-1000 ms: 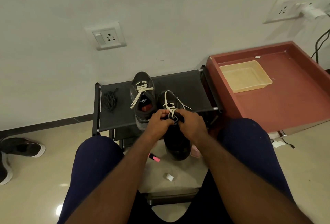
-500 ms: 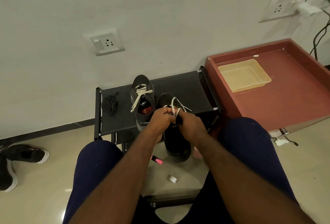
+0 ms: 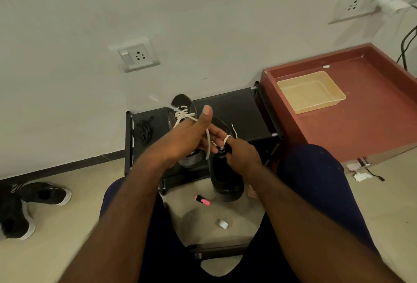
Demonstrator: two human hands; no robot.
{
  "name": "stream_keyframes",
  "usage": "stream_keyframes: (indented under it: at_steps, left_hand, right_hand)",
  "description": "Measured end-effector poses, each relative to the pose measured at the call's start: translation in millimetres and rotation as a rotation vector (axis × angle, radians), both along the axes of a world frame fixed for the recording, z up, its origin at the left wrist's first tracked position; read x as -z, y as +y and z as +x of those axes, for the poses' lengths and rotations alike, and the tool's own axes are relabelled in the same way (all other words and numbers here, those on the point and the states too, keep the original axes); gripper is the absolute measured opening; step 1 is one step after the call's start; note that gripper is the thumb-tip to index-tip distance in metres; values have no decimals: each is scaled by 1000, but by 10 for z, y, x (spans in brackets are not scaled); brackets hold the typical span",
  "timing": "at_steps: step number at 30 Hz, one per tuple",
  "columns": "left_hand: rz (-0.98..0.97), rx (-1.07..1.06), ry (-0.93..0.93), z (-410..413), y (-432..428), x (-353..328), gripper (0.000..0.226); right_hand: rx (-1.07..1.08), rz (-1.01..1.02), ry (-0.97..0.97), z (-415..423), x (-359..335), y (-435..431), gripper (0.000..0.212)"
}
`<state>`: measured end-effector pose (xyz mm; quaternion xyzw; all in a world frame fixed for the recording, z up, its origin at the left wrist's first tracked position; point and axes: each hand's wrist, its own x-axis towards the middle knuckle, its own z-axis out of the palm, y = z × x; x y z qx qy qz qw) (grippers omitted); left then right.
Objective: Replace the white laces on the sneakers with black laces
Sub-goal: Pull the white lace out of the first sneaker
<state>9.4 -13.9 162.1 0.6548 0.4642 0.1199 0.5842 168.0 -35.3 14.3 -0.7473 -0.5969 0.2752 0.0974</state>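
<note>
Two hands, one lace: on my remote feed the wearer's left hand (image 3: 191, 140) is raised with thumb up and fingers stretched out, and a white lace (image 3: 208, 145) lies across it. One blurred end of the lace trails up and to the left, and the other hangs down past the fingers. The right hand (image 3: 242, 160) is curled at the throat of the near sneaker (image 3: 226, 181), its forefinger hooked through a loop of that same lace. I count two dark sneakers in play. The near one sits at the front edge of the black rack (image 3: 237, 111), its heel toward the wearer's knees. The far sneaker (image 3: 187, 104) stands on the rack top beside it, still fully threaded in white. One bundle of black laces (image 3: 142, 131) lies on the rack's left end, well apart from both hands. On the floor at left are two more dark shoes with white soles, one (image 3: 48, 194) beside the other (image 3: 15, 221). Below the rack lie one pink marker (image 3: 202, 200) and one small white scrap (image 3: 222, 223). Two wall sockets show, one above the rack (image 3: 135, 57) and one at upper right (image 3: 358, 6). One red-brown table (image 3: 372, 120) holds one beige tray (image 3: 309, 93).
</note>
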Motion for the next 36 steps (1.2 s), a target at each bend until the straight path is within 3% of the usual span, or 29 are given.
stream_keyframes:
  at_steps: [3,5,8,11,16,19,23,28,32,36]
  left_hand:
    - [-183,-13,-8,29,-4,188,88]
    - [-316,38,102,3,-3,374,75]
    - [-151,331,600,-16,-85,605,48]
    - [-4,374,776,-17,-146,648,42]
    - [412,-5,677,152,149,767,21]
    - [481,-97,611,327,333,974,22]
    - [421,19,682,444,412,1215,20]
    - [460,-56,722,444,423,1309,14]
    - [363,-200,533,390,386,1355,12]
    - [127,-290,397,423,381,1338,22]
  right_hand:
    - [56,17,39,-17,-15,-16,27]
    - [84,36,51,-15,-3,-29,30]
    - [113,60,79,2,23,-36,27]
    - [157,59,124,2,28,-34,23]
    - [277,8,167,-15,44,-24,15]
    - [294,-43,175,-16,66,-49,17]
    - [276,-48,177,-16,88,-88,24]
    - [248,-48,162,-25,72,-101,26]
    - [277,-38,171,-31,83,-99,19]
    - [301,-41,189,-35,82,-104,29]
